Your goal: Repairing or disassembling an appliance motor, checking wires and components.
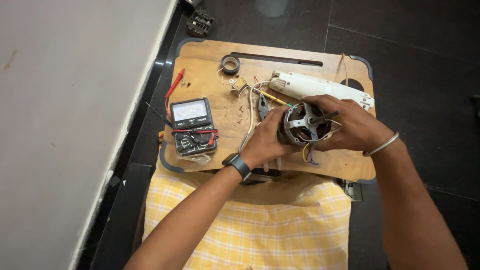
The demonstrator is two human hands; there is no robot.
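Left hand (264, 140), right hand (350, 125) clasp motor (305, 125).

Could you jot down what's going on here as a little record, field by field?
Setting: wooden lap tray across a person's lap, dark floor around
Left hand: grips the left side of a small electric motor
Right hand: grips the motor's right side
Motor: held just above the tray, shaft end facing up, coloured wires hanging below
Meter: on the tray's left, red lead across it
Pliers: on the tray beside the left hand
White casing: behind the motor
Tape roll: near the far edge
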